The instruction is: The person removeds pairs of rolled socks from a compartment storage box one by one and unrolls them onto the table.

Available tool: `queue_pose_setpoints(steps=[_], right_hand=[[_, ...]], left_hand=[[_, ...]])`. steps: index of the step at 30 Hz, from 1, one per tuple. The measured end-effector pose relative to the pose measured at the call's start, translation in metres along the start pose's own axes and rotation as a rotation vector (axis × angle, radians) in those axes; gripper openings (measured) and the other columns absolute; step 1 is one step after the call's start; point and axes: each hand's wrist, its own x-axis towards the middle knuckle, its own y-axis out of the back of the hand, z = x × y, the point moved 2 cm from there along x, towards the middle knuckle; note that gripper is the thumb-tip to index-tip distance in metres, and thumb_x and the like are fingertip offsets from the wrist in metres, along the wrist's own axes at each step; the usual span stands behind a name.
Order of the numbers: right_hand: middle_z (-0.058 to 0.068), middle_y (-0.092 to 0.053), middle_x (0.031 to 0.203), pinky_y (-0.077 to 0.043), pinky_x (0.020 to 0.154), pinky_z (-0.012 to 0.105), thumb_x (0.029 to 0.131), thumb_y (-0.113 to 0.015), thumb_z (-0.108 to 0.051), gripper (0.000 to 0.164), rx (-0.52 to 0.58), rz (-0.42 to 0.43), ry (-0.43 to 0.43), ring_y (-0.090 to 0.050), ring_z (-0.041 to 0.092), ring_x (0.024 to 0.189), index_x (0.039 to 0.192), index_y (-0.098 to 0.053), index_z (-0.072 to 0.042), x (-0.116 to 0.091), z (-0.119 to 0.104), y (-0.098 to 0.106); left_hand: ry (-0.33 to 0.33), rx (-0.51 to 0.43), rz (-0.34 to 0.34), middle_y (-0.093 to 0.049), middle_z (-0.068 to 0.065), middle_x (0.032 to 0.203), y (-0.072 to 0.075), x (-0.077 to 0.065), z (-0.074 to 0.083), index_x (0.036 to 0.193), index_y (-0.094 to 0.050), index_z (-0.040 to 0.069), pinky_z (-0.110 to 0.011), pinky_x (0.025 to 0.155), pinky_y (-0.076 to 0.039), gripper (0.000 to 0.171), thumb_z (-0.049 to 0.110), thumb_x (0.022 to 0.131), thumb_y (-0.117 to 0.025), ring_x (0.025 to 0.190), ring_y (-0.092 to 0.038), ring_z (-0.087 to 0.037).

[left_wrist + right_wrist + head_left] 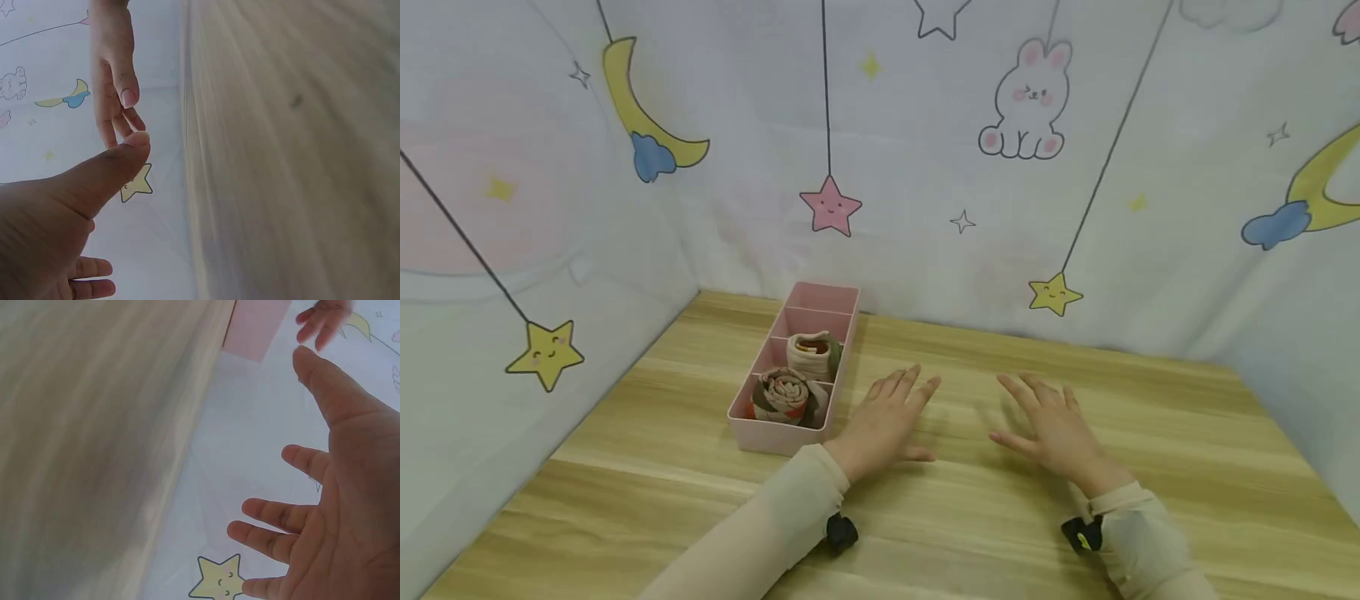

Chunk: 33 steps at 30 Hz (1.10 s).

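My left hand (pixel 883 421) hovers low over the table just right of a pink divided box (pixel 775 437), fingers spread and holding nothing. Across from it, my right hand (pixel 1056 429) is also spread and holds nothing, palm turned inward. Both hands show in the left wrist view, the left hand (pixel 44 231) nearer the camera. The box's front compartment has a patterned cloth roll (pixel 781 393) with a greyish roll beside it. Behind that, a cream cloth roll (pixel 808 357) sits against a dark green one (pixel 835 357). Bare pink shows in the two rear compartments.
The wood-grain table (pixel 1150 417) runs back to a white cloth backdrop (pixel 925 267) printed with stars, moons and a rabbit. Similar cloth closes off the left and right sides. Dark wrist cameras (pixel 841 532) sit under both forearms.
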Motion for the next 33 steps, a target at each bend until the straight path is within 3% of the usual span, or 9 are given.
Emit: queue_pose_setpoints(steps=[8, 14, 24, 33], right_hand=[[0.024, -0.049, 0.137, -0.020, 0.108, 0.069, 0.086, -0.065, -0.049, 0.076, 0.003, 0.053, 0.017, -0.047, 0.044, 0.126, 0.147, -0.037, -0.013, 0.007, -0.016, -0.001], [0.023, -0.053, 0.133, -0.022, 0.109, 0.066, 0.087, -0.065, -0.046, 0.073, 0.041, 0.077, 0.044, -0.048, 0.043, 0.125, 0.145, -0.039, -0.011, 0.013, -0.026, -0.002], [0.019, -0.058, 0.130, -0.035, 0.105, 0.059, 0.089, -0.063, -0.046, 0.068, 0.077, 0.090, 0.068, -0.053, 0.040, 0.121, 0.141, -0.045, -0.008, 0.027, -0.046, 0.005], [0.016, -0.058, 0.132, -0.043, 0.100, 0.054, 0.090, -0.060, -0.048, 0.065, 0.123, 0.061, 0.109, -0.055, 0.036, 0.121, 0.140, -0.048, -0.008, 0.041, -0.072, 0.009]], left_hand=[[-0.095, 0.034, 0.074, -0.049, -0.013, 0.139, 0.021, -0.007, 0.003, 0.141, -0.044, 0.014, -0.044, 0.109, -0.036, 0.089, 0.058, 0.070, -0.076, 0.131, -0.044, -0.030], [-0.136, -0.014, 0.073, -0.053, -0.008, 0.128, 0.041, -0.009, -0.003, 0.135, -0.049, 0.013, -0.044, 0.107, -0.036, 0.084, 0.055, 0.069, -0.079, 0.124, -0.047, -0.027], [-0.144, -0.042, 0.053, -0.055, -0.006, 0.119, 0.083, -0.017, -0.025, 0.126, -0.054, 0.010, -0.043, 0.104, -0.039, 0.078, 0.053, 0.067, -0.081, 0.117, -0.048, -0.026], [-0.055, -0.098, 0.040, -0.054, -0.006, 0.120, 0.095, -0.033, -0.055, 0.126, -0.053, 0.010, -0.047, 0.107, -0.034, 0.083, 0.052, 0.062, -0.085, 0.120, -0.046, -0.028]])
